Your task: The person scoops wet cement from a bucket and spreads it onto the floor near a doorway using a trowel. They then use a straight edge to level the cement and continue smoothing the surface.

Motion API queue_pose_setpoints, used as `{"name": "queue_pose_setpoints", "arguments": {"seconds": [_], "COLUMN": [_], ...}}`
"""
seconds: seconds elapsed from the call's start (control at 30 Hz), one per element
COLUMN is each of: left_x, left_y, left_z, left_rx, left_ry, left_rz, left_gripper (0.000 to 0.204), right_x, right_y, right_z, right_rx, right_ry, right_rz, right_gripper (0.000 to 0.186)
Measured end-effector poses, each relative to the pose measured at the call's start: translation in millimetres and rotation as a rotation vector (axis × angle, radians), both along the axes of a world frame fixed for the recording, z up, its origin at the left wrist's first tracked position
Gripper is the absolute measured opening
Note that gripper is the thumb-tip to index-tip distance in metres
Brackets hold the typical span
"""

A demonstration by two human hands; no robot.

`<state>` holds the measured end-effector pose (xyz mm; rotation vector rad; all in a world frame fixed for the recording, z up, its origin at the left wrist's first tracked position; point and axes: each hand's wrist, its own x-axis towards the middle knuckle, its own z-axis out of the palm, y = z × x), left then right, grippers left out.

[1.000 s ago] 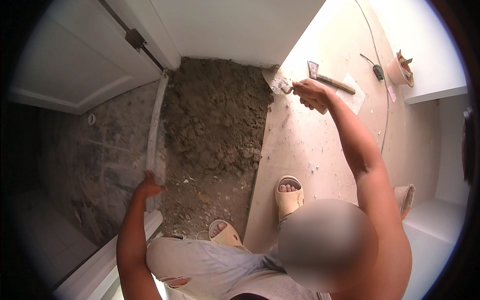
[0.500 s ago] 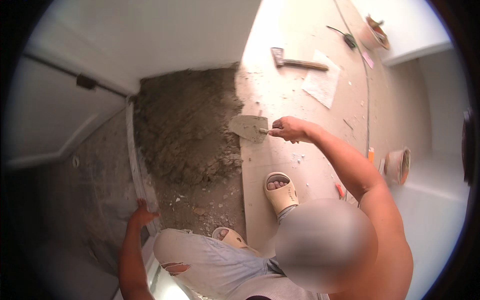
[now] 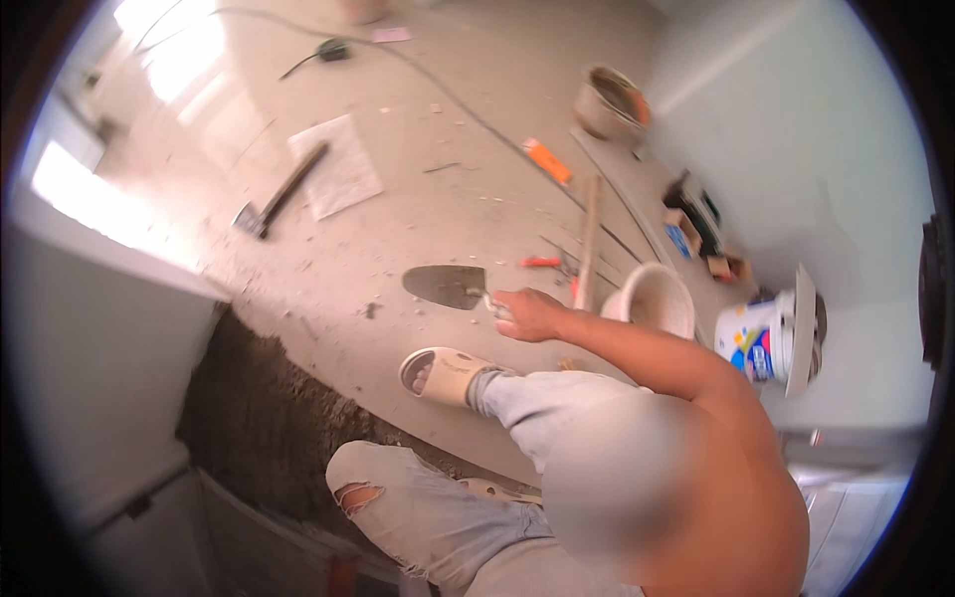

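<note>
My right hand [image 3: 527, 314] is closed round the handle of a trowel [image 3: 444, 286]. Its rounded grey blade points left, above the dusty floor. Below the trowel, my right foot wears a beige slide sandal [image 3: 438, 375]. At the lower left lies a recess of dark, damp mortar [image 3: 261, 398], partly hidden by my bent knee in ripped jeans. I cannot see my left hand.
A hammer [image 3: 282, 191] rests partly on a white sheet [image 3: 343, 171]. Right of the trowel are a red-handled tool [image 3: 540, 263], a wooden handle [image 3: 590, 239] and a pale bucket [image 3: 652, 298]. Farther off stand another bucket [image 3: 605, 109] and a white paint pail [image 3: 753, 340]. A cable [image 3: 468, 111] crosses the floor.
The view has swung right, bringing the buckets and tools in. My right hand has carried the trowel off the mortar's edge, over the floor. My left hand has left the view.
</note>
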<state>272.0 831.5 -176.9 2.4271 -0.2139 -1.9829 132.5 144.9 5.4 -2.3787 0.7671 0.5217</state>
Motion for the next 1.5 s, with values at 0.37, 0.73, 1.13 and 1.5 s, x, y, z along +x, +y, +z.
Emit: {"name": "queue_pose_setpoints", "arguments": {"seconds": [0.37,0.73,1.13,1.5], "left_x": [59.3,77.3,87.5,96.8], "left_y": [-147.0,-173.4,-198.9,-265.2], "left_z": [34.4,83.3,142.7,220.2], "left_rx": [-0.152,-0.204,-0.287,0.066], "left_ry": [0.036,0.098,0.334,0.067], "left_rz": [0.129,0.620,1.071,0.743], "left_gripper": [0.092,0.085,0.077,0.088], "right_x": [-374.7,-323.0,-365.8,-452.9], "right_y": [167.3,83.3,-218.9,-292.5], "right_z": [-172.2,-46.3,-1.7,-153.7], "right_rx": [0.121,0.407,-0.297,-0.331], "right_ry": [-0.139,0.529,0.082,0.535], "right_rz": [-1.143,-0.595,-0.966,-0.875], "right_gripper": [0.038,0.053,0.038,0.083]}}
